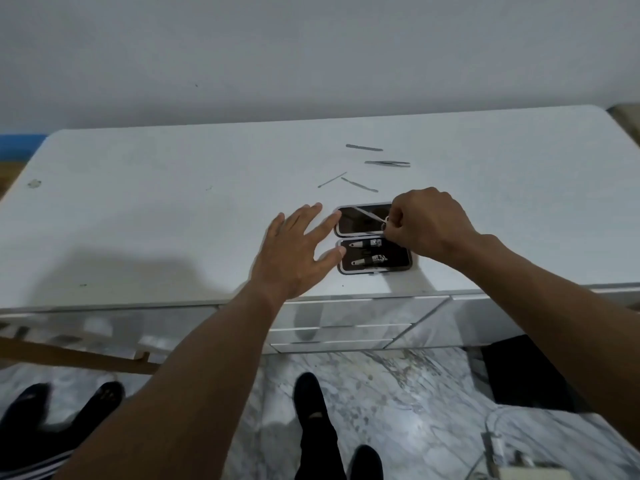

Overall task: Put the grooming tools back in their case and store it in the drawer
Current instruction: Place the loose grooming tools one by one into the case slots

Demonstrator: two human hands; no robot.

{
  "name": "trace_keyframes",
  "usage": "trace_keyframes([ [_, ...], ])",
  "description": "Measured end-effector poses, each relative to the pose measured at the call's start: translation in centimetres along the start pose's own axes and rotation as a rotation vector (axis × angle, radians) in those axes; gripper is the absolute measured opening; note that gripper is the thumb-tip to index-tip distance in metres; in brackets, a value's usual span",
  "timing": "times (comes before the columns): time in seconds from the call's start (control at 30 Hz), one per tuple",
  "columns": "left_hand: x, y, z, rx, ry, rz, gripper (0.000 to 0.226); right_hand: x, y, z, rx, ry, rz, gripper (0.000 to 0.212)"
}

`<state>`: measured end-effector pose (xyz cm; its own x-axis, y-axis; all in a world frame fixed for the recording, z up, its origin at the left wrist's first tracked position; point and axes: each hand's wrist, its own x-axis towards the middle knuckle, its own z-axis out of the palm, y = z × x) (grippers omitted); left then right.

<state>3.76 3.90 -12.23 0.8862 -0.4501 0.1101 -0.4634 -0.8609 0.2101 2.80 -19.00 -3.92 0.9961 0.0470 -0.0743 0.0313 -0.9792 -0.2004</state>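
A small dark grooming case (356, 233) with a silver rim lies open on the white dresser top (173, 209) near its front edge. Two nail clippers (369, 252) sit in its near half. My right hand (429, 225) is shut on small scissors (370, 216), whose blades lie across the far half. My left hand (298, 251) is spread flat, fingertips touching the case's left side. Behind the case lie a nail file (364, 147), tweezers (388, 163) and two thin metal picks (346, 181).
Drawer fronts (339, 332) run below the dresser's front edge, all closed. A wall stands right behind the dresser. Below are a marble floor, my feet in black shoes (311, 403), a wooden bar (76, 356) at left and a dark opening (526, 368) at right.
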Motion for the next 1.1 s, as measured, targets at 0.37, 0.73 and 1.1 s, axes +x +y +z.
trace_keyframes([
  [0.37, 0.1, -0.3, 0.0, -0.011, -0.001, 0.028, 0.07, -3.1, 2.2, 0.0, -0.077, -0.114, -0.063, 0.009],
  [0.73, 0.2, -0.4, 0.1, -0.02, 0.017, 0.024, 0.069, -3.3, 2.6, -1.2, -0.265, -0.183, -0.26, 0.014],
  [1.1, 0.2, -0.5, 0.1, -0.022, 0.023, 0.023, 0.067, -2.5, 1.5, -1.2, -0.214, -0.203, -0.263, 0.014],
])
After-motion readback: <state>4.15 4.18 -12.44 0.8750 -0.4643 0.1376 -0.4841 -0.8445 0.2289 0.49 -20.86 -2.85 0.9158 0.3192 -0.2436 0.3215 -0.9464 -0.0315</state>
